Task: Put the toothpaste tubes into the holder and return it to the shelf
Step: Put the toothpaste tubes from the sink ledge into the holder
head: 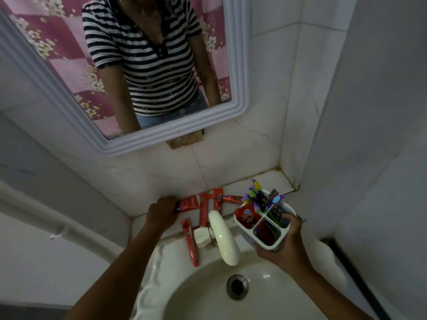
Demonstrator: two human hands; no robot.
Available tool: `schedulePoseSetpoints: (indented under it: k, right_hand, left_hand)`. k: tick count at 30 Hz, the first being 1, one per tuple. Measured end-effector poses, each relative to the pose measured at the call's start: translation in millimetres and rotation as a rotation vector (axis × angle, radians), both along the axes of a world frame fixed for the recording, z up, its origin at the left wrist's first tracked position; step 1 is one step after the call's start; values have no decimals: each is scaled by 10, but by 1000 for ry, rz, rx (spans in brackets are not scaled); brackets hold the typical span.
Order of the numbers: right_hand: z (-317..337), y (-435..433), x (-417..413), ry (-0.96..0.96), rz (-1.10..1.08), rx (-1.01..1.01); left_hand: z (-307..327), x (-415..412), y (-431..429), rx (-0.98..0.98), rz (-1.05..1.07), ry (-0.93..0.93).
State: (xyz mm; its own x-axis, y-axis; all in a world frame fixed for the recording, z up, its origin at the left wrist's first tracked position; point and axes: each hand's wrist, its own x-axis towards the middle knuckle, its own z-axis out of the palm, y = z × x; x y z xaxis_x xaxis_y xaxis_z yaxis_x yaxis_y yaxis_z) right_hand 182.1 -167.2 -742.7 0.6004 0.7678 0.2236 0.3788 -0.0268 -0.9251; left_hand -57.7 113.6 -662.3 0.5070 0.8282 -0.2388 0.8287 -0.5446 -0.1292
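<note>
White tile pretty much everywhere, with one big white-framed mirror (233,72) on the wall showing a person in a striped top. Below that sits one white sink (184,285) with a metal drain (237,286), and one cream faucet (223,236) arching over the basin, right between the loose tubes and the holder.

One white holder (265,224) with four compartments hangs above the sink's right edge, tilted toward the camera. The back compartment is stuffed with colourful toothbrushes (260,197), and two of the others already have red packaging in them.

Five red toothpaste tubes are still out: four on the ledge (275,179) against the wall (209,203), some overlapping, and one more (190,241) lying lengthwise on the sink rim left of the faucet.

Right hand (283,244) is wrapped around the holder from below, thumb hooked over the rim. Left hand (161,214) is curled down onto the end of the leftmost ledge tube; can't tell if it's actually pinched it.
</note>
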Motion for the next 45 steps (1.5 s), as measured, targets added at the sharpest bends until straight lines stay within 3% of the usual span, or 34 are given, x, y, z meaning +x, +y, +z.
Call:
schedulePoseSetpoints:
  k: [3, 6, 12, 14, 17, 19, 22, 27, 33, 37, 39, 42, 45]
  right_hand:
    - [-9, -3, 11, 20, 9, -14]
    - [7, -5, 14, 23, 22, -22]
    - [22, 3, -10, 19, 10, 6]
    - [-1, 11, -13, -18, 6, 14]
    - [-1, 6, -1, -10, 24, 36]
    - [14, 14, -5, -6, 41, 61]
    - [-3, 40, -15, 3, 33, 85]
    - [2, 22, -42, 109, 19, 27]
    - [10, 16, 3, 125, -9, -22]
    - [9, 8, 37, 117, 14, -45]
    - [-7, 32, 24, 132, -12, -20]
    - [-44, 45, -21, 79, -35, -16]
    - [-54, 49, -30, 47, -44, -12]
  left_hand:
    - [-74, 53, 67, 73, -127, 150]
    - [48, 114, 134, 3, -143, 161]
    - [603, 161, 66, 12, -67, -103]
    - [829, 162, -1, -80, 16, -262]
    - [1119, 246, -211, -362, 134, -733]
    - [1293, 429, -451, -585, 94, -990]
    - [1427, 820, -817, -830, -39, -1118]
    - [1406, 1436, -1315, -757, -342, -910]
    - [1297, 1621, -1354, -664, -358, -696]
    - [1416, 1251, -933, -606, -190, -888]
    - [1375, 1025, -735, -483, -66, -929]
    - [1060, 650, -538, -179, 113, -662]
    - [554, 309, -530, -190, 269, -262]
